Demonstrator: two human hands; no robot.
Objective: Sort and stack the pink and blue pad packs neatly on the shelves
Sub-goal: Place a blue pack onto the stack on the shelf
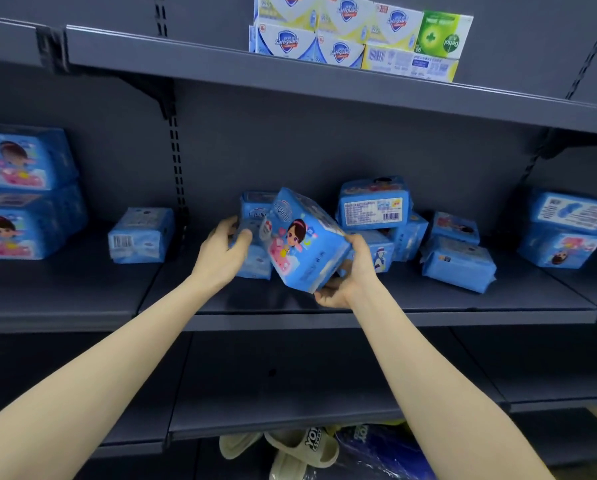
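Grey store shelving, middle shelf (82, 292) carrying the packs. Right hand (349, 271) is gripping a tilted blue pack (304, 240) from underneath, dead centre; left hand (220, 251) is curling round a second pack (255, 209) at its 9 o'clock. Risk I'm seeing: slick wrap slipping, or the loose heap (456, 258) at 3 o'clock getting knocked. Reading Safeguard boxes (324, 29) and a Dettol box (442, 34) at 1 o'clock.

Right hand (349, 271) holding tilted pack (304, 244) (blue), left hand (220, 254) — second pack (256, 263)
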